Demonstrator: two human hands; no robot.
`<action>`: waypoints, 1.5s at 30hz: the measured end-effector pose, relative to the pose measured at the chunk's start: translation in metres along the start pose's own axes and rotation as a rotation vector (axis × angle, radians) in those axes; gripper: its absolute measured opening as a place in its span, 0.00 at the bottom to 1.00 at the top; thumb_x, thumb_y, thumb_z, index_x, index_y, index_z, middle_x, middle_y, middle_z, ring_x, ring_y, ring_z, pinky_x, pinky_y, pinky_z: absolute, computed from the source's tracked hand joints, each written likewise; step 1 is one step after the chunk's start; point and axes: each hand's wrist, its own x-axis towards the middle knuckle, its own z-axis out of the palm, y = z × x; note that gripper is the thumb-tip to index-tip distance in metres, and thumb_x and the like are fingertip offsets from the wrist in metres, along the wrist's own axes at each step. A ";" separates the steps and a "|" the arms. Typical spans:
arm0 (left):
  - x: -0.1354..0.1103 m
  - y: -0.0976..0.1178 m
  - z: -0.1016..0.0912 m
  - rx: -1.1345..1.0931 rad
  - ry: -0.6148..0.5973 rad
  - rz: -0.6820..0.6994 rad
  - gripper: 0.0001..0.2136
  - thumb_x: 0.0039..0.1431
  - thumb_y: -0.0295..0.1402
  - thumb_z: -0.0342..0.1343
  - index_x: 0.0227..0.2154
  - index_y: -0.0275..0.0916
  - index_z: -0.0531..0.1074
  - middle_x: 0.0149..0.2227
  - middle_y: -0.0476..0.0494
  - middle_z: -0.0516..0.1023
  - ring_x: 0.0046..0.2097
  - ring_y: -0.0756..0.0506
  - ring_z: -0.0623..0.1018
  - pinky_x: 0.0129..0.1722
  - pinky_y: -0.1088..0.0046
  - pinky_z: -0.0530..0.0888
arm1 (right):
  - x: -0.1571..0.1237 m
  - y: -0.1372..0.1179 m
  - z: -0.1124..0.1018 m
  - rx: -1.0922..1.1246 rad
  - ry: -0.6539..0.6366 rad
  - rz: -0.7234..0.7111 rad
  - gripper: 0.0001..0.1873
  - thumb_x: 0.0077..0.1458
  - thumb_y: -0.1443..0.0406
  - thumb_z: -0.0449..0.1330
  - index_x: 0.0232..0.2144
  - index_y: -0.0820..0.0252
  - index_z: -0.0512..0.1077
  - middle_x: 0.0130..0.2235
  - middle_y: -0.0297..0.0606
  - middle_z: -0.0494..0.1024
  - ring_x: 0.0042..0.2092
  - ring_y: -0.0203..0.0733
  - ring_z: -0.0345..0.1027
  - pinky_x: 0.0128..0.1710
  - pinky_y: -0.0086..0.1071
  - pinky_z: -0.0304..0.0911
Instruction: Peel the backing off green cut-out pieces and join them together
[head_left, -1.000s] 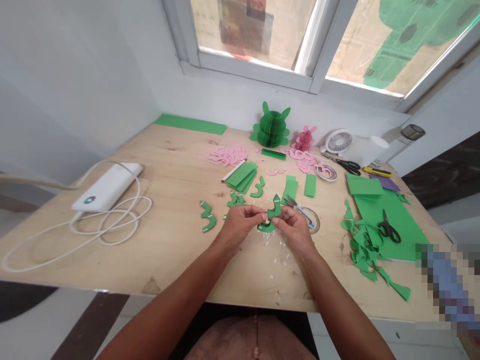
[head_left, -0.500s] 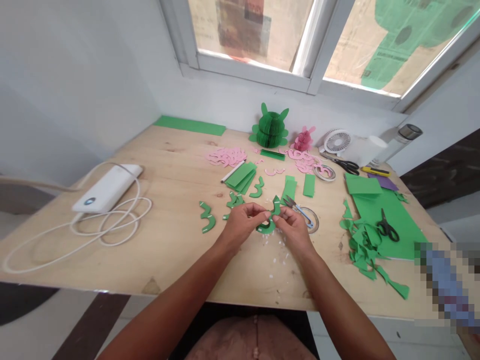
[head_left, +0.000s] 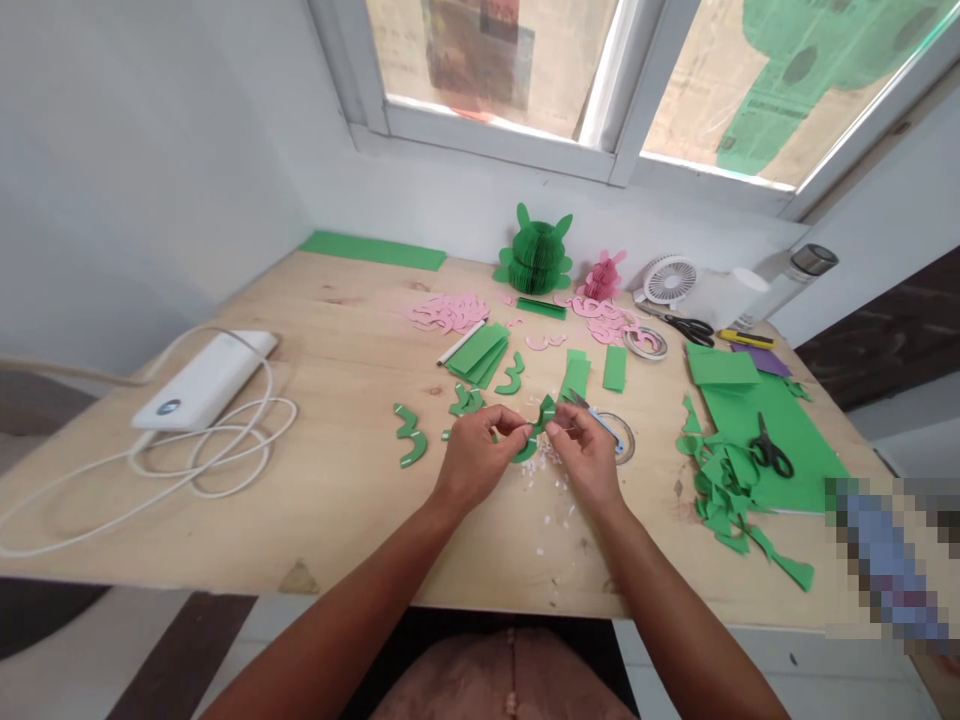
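Head view, wooden table [head_left: 337,340] under a window.
- Left hand [head_left: 472,455]: thumb and forefinger pinch the left edge of the green 3-shaped cut-out [head_left: 534,428].
- Right hand [head_left: 585,455]: fingertips pinched on the right edge of the same piece.
- Cut-out sits between the 2 hands, raised just off the table, mid-table near the front edge.
- White paper bits [head_left: 551,500] lie scattered below the hands.
- Small snips [head_left: 592,412] and a tape ring [head_left: 626,440] lie just beyond the right hand.
- 1 more green 3-shaped piece [head_left: 409,435] lies flat, left of the left hand.
- Power bank [head_left: 202,378] with coiled cable [head_left: 225,450] at far left; green scraps [head_left: 720,480] and black scissors [head_left: 765,447] at right.
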 end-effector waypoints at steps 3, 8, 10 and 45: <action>-0.003 0.002 0.003 0.113 0.025 0.089 0.05 0.47 0.33 0.56 0.21 0.40 0.72 0.24 0.48 0.76 0.31 0.47 0.73 0.34 0.71 0.68 | -0.001 -0.004 -0.001 -0.168 0.024 -0.081 0.13 0.49 0.61 0.59 0.38 0.58 0.72 0.31 0.36 0.75 0.33 0.41 0.68 0.34 0.33 0.62; -0.009 0.006 0.010 0.278 0.051 0.193 0.04 0.49 0.30 0.54 0.22 0.41 0.71 0.26 0.48 0.76 0.33 0.46 0.73 0.37 0.69 0.68 | -0.003 -0.005 0.000 -0.285 0.019 -0.102 0.15 0.50 0.61 0.58 0.41 0.58 0.71 0.35 0.39 0.77 0.35 0.42 0.69 0.36 0.34 0.63; -0.010 0.007 0.012 0.333 0.063 0.227 0.03 0.49 0.29 0.54 0.22 0.41 0.71 0.26 0.47 0.76 0.33 0.45 0.73 0.37 0.68 0.67 | -0.003 -0.004 0.000 -0.294 0.020 -0.102 0.15 0.50 0.61 0.57 0.41 0.58 0.72 0.35 0.39 0.78 0.35 0.43 0.70 0.36 0.34 0.64; -0.008 0.002 0.008 0.037 -0.048 0.075 0.06 0.47 0.33 0.56 0.20 0.37 0.72 0.21 0.50 0.74 0.25 0.51 0.70 0.27 0.75 0.66 | 0.000 -0.006 -0.002 -0.214 0.018 -0.069 0.14 0.49 0.61 0.58 0.36 0.63 0.74 0.23 0.33 0.71 0.26 0.35 0.62 0.26 0.28 0.59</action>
